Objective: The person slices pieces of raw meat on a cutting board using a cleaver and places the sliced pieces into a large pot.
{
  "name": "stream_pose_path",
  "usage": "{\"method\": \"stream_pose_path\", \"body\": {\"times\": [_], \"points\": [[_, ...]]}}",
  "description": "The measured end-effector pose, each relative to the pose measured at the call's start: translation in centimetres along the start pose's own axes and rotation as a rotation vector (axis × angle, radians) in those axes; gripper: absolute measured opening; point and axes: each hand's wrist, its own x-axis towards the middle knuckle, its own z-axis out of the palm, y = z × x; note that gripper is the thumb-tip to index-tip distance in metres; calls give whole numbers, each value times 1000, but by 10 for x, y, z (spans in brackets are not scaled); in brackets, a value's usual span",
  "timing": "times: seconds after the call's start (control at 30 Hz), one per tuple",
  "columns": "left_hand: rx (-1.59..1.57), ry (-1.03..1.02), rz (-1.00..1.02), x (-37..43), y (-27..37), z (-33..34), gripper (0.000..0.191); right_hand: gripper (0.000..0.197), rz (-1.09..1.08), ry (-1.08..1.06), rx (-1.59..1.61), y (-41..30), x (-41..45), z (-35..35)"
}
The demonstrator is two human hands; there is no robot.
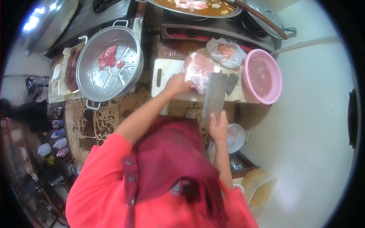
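A large piece of raw meat (201, 68) with white fat lies on a white plastic cutting board (168, 68) that has a slot handle. My left hand (179, 85) grips the lower left edge of the meat; the fingertips are partly hidden. In my right hand (218, 125) is a cleaver (216, 92), held by its handle with the broad blade pointing away from me. The blade's upper end is at the meat's right side; whether it touches cannot be told. A dark grey stone-like block (232, 83) lies just right of the blade.
Right of the board stands a pink basin (248, 82) of cloudy reddish liquid. Behind sits a plastic bag (212, 47) with minced-looking meat. To the left, a perforated aluminium steamer pot (95, 82) holds meat pieces. A wide pan (236, 12) of brown liquid rests on the stove (182, 26).
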Motion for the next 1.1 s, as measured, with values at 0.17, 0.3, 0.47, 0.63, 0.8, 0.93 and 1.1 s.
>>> {"method": "stream_pose_path", "body": {"times": [0.17,0.3,0.47,0.63,0.8,0.93,1.1], "points": [[-7,129,-9,1,10,35,43,24,-73,47,97,14,10,-9],[-15,202,17,7,8,49,37,24,-119,-101,38,22,29,-21],[-123,98,-48,3,14,38,41,24,-112,-211,101,51,56,-34],[-3,139,-125,-12,39,44,43,24,-148,-305,62,47,68,-40],[-110,183,-191,-6,31,48,40,26,-225,-341,76,64,79,-38],[-181,174,-161,-4,7,56,40,27,-252,-409,148,57,81,-31],[-194,251,-114,-8,-5,71,23,25,-227,-498,38,56,80,-24]]}}
